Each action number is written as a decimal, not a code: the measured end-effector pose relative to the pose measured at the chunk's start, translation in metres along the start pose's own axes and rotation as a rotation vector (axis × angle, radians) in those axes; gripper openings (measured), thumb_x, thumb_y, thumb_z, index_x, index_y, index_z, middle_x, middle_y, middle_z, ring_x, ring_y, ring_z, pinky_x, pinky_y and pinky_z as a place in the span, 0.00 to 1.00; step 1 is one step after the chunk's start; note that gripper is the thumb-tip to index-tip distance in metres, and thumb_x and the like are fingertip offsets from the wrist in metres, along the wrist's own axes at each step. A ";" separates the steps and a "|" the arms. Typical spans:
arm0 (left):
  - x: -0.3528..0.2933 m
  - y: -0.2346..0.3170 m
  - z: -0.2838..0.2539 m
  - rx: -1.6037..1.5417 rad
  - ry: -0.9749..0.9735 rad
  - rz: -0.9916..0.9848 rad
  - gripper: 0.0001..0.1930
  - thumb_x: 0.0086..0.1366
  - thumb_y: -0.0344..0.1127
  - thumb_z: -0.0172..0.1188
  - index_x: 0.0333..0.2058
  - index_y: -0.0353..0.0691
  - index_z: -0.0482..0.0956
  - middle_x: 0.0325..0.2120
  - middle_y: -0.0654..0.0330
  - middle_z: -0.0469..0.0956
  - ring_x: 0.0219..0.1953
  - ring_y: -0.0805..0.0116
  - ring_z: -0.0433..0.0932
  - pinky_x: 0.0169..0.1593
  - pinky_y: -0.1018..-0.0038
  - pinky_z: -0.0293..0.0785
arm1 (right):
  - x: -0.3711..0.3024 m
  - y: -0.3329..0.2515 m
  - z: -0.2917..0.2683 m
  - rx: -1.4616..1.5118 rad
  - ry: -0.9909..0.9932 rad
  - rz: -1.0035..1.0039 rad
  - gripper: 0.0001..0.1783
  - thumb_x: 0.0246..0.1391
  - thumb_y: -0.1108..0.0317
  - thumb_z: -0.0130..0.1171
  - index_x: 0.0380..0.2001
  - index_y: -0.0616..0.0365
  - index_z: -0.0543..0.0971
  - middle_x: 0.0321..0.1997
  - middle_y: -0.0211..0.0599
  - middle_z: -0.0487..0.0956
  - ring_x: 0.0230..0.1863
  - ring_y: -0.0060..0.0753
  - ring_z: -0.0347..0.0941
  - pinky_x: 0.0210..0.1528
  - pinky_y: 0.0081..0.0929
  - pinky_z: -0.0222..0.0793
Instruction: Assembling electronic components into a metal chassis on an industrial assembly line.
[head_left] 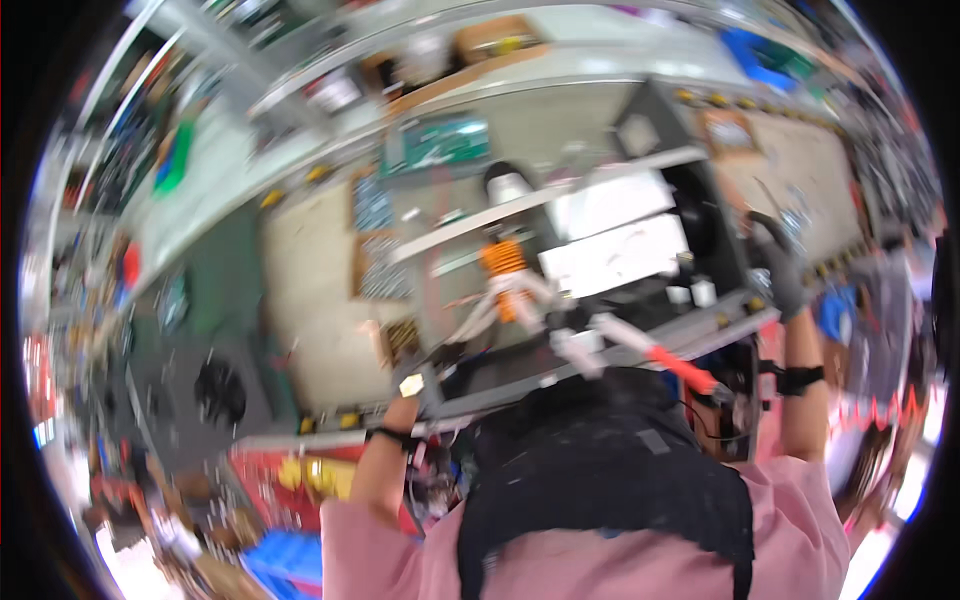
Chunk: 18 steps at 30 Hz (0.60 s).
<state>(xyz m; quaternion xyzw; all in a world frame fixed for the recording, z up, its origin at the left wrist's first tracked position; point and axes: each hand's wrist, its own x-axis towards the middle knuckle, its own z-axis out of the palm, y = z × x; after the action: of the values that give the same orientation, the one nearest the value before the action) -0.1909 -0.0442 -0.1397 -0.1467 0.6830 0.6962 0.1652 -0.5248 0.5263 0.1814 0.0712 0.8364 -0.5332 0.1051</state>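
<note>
A dark metal chassis (600, 355) lies on the bench in front of me, open at the top and slightly turned. Inside it are white panels (615, 255), an orange ribbed coil (503, 258) and loose white cables; one thick lead ends in a red sleeve (682, 370) over the near edge. My left hand (408, 372), in a grey glove, is closed at the chassis's near left corner. Gloved in dark grey, my right hand (782, 270) is closed against its right side. Motion blur smears the fingers of both hands.
Beyond the chassis lies a green circuit board (440, 143). Trays of small metal parts (383, 265) stand left of it, another parts box (728, 132) at the far right. A grey casing with a round fan (220, 390) stands at left. An open cardboard box (460, 60) sits on the far shelf.
</note>
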 end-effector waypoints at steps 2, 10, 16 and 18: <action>-0.046 -0.040 -0.038 -0.031 -0.179 0.024 0.25 0.53 0.40 0.60 0.49 0.36 0.71 0.38 0.48 0.77 0.39 0.49 0.77 0.46 0.66 0.74 | -0.031 0.006 0.013 0.054 0.249 0.186 0.23 0.57 0.53 0.52 0.50 0.57 0.72 0.30 0.29 0.77 0.28 0.20 0.72 0.31 0.22 0.68; -0.006 -0.063 -0.128 -0.115 -0.599 -0.015 0.25 0.51 0.40 0.60 0.49 0.37 0.71 0.39 0.48 0.77 0.39 0.49 0.77 0.47 0.66 0.73 | -0.123 0.155 -0.069 0.362 0.447 0.420 0.19 0.58 0.57 0.52 0.47 0.59 0.72 0.29 0.35 0.79 0.23 0.24 0.74 0.25 0.19 0.67; -0.005 -0.034 -0.102 -0.166 -0.593 -0.105 0.26 0.50 0.40 0.61 0.49 0.37 0.72 0.39 0.48 0.77 0.39 0.49 0.77 0.47 0.66 0.73 | -0.154 0.280 -0.198 0.538 0.898 0.724 0.23 0.56 0.58 0.51 0.55 0.48 0.65 0.27 0.41 0.77 0.16 0.30 0.71 0.19 0.27 0.69; 0.040 -0.011 -0.105 -0.184 -0.541 -0.119 0.26 0.50 0.40 0.61 0.49 0.37 0.72 0.39 0.48 0.77 0.40 0.49 0.77 0.47 0.65 0.73 | -0.145 0.302 -0.230 0.520 0.897 0.767 0.21 0.56 0.53 0.51 0.50 0.44 0.63 0.29 0.45 0.75 0.17 0.34 0.71 0.21 0.30 0.70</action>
<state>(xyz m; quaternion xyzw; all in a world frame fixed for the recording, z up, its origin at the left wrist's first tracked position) -0.2245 -0.1479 -0.1694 -0.0100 0.5382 0.7582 0.3679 -0.3374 0.8608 0.0470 0.6043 0.5576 -0.5615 -0.0925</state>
